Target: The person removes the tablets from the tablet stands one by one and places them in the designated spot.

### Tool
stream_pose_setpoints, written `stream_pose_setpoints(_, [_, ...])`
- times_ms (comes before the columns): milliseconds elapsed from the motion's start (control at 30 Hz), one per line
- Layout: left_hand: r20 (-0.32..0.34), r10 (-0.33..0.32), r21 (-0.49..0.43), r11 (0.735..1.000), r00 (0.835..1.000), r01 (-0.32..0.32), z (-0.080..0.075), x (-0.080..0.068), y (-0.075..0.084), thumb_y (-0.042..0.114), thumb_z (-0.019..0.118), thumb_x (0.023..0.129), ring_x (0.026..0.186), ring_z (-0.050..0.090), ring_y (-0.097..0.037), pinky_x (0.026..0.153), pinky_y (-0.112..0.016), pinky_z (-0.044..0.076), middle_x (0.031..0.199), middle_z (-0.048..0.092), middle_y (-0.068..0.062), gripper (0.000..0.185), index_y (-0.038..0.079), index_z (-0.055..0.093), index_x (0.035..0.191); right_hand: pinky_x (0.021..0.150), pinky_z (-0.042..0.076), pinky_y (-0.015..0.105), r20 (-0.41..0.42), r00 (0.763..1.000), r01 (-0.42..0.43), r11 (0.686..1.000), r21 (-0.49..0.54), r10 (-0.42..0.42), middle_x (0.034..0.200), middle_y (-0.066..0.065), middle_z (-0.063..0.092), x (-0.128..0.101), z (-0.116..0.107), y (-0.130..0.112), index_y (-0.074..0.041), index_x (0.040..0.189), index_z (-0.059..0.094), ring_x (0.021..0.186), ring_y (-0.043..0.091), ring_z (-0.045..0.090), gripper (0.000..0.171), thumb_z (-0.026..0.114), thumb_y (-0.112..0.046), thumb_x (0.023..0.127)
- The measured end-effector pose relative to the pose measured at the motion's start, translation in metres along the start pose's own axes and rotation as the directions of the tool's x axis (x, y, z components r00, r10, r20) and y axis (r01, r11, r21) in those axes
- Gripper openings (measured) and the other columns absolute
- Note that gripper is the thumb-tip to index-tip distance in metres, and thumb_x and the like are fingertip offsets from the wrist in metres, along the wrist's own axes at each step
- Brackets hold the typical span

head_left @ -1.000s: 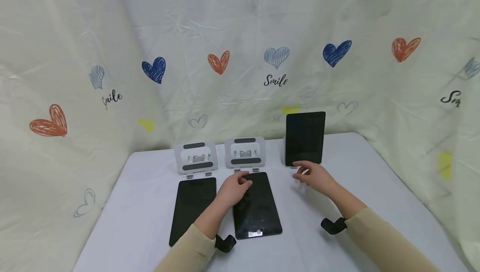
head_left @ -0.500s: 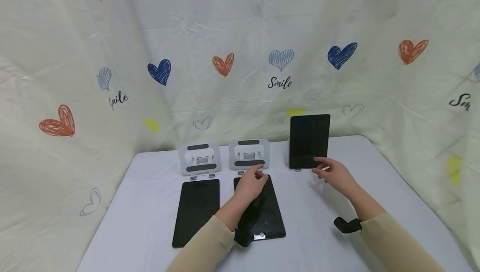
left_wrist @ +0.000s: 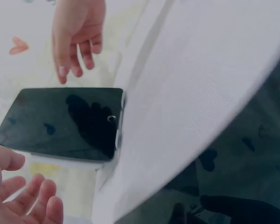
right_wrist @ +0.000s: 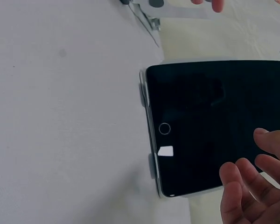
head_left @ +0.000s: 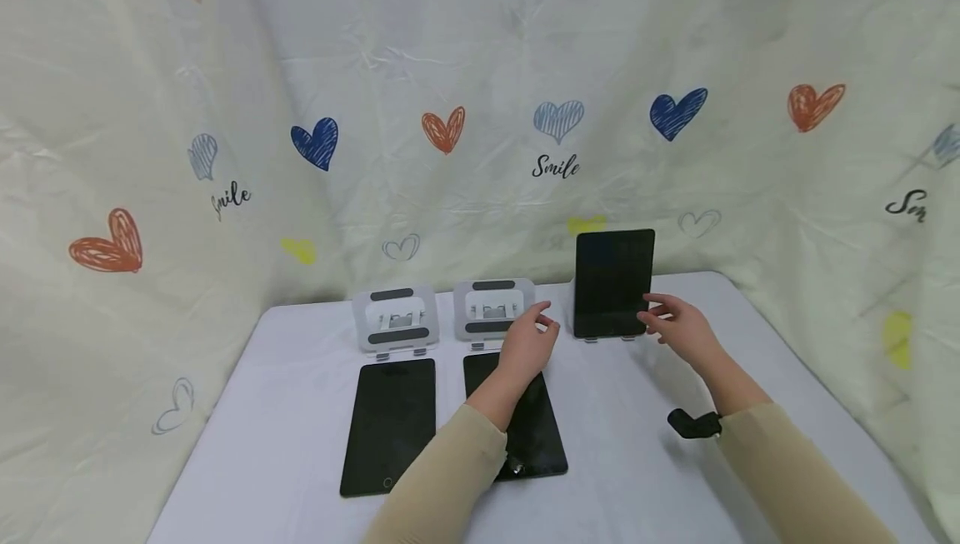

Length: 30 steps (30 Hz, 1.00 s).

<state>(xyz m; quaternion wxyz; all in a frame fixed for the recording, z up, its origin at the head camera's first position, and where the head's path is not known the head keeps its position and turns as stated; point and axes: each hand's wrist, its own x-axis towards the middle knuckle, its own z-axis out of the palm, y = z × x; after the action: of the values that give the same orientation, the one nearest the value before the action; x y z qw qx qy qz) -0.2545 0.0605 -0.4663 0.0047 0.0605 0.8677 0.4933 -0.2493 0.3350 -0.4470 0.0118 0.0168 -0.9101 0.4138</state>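
A black tablet (head_left: 613, 281) leans upright on a stand at the back right, its home button (right_wrist: 164, 129) at the bottom. My right hand (head_left: 678, 326) is at its lower right edge, fingers loosely bent; the right wrist view shows them overlapping the screen with nothing gripped. On the other side, my left hand (head_left: 528, 342) hovers left of the tablet with fingers spread and relaxed, as the left wrist view also shows. Beneath my left forearm lies a second black tablet (head_left: 546, 437), partly hidden. Another black tablet (head_left: 392, 419) lies flat farther left.
Two white folding stands with grey pads, a left stand (head_left: 398, 335) and a middle stand (head_left: 487, 327), stand behind the flat tablets. All rest on a white-covered table (head_left: 255, 436). A curtain (head_left: 480, 194) printed with hearts hangs right behind its back edge.
My left hand has moved right and forward across the middle tablet toward the standing one. My right hand has shifted from the standing tablet's lower edge to its right side. The tablets stay put.
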Motion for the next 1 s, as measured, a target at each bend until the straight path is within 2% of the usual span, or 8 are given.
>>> stream_pose_setpoints(133, [0.011,0.005,-0.051,0.999,1.000,-0.004,0.008,0.010,0.008,0.033,0.060,0.099,0.085,0.060,-0.009,0.069,-0.031,0.050,0.104,0.064,0.011,0.044,0.024,0.055,0.141,0.068,0.053,0.025,-0.026,1.000,-0.008,1.000,0.008,0.009,0.117,0.024,0.060,0.006,-0.005,0.001,0.001,0.146,0.043,0.097,0.040,0.065,0.058,0.060,-0.031,0.100])
stream_pose_setpoints(300, [0.038,-0.040,-0.131,0.990,0.998,0.045,0.013,0.020,0.010,0.033,0.060,0.099,0.084,0.059,-0.010,0.070,-0.032,0.049,0.106,0.063,0.009,0.048,0.023,0.051,0.145,0.067,0.053,0.024,-0.067,0.997,-0.031,1.000,-0.001,0.031,0.115,0.023,0.060,0.012,-0.004,0.002,0.001,0.146,0.042,0.096,0.039,0.065,0.057,0.059,-0.029,0.101])
stream_pose_setpoints(433, [0.046,-0.060,-0.164,0.984,0.997,0.067,0.017,0.027,0.010,0.031,0.059,0.099,0.082,0.059,-0.011,0.071,-0.034,0.049,0.106,0.063,0.007,0.050,0.023,0.049,0.147,0.067,0.051,0.028,-0.132,0.991,-0.038,0.997,-0.071,0.028,0.113,0.022,0.061,0.014,-0.002,0.002,0.002,0.145,0.043,0.095,0.036,0.065,0.054,0.056,-0.027,0.101])
stream_pose_setpoints(600, [0.074,-0.047,-0.190,0.980,0.996,0.060,0.025,0.034,0.012,0.029,0.059,0.100,0.079,0.059,-0.011,0.072,-0.033,0.048,0.106,0.063,0.008,0.052,0.025,0.045,0.149,0.073,0.048,0.038,-0.205,0.979,-0.052,0.986,-0.156,0.019,0.114,0.023,0.060,0.015,-0.005,0.002,0.003,0.144,0.043,0.103,0.038,0.061,0.054,0.054,-0.030,0.102])
stream_pose_setpoints(800, [0.080,-0.008,-0.211,0.977,0.997,0.025,0.030,0.040,0.022,0.027,0.060,0.100,0.074,0.058,-0.011,0.073,-0.033,0.048,0.105,0.062,0.009,0.058,0.023,0.038,0.153,0.082,0.049,0.050,-0.195,0.981,-0.049,0.980,-0.194,0.010,0.117,0.026,0.057,0.023,-0.012,0.004,0.004,0.147,0.039,0.106,0.041,0.058,0.057,0.053,-0.029,0.102])
stream_pose_setpoints(867, [0.075,0.006,-0.199,0.980,0.997,0.009,0.029,0.041,0.026,0.026,0.060,0.099,0.071,0.057,-0.011,0.072,-0.032,0.047,0.105,0.062,0.008,0.060,0.021,0.037,0.154,0.083,0.049,0.052,-0.180,0.984,-0.044,0.978,-0.202,0.007,0.118,0.027,0.056,0.027,-0.013,0.005,0.004,0.148,0.038,0.107,0.042,0.057,0.058,0.053,-0.029,0.102])
stream_pose_setpoints(1000, [0.066,0.016,-0.180,0.984,0.998,-0.004,0.025,0.044,0.033,0.024,0.060,0.099,0.065,0.054,-0.012,0.065,-0.030,0.045,0.106,0.061,0.005,0.061,0.024,0.035,0.155,0.083,0.048,0.051,-0.171,0.985,-0.034,0.980,-0.195,0.001,0.120,0.027,0.055,0.034,-0.013,0.004,0.001,0.150,0.036,0.107,0.041,0.057,0.061,0.053,-0.032,0.101])
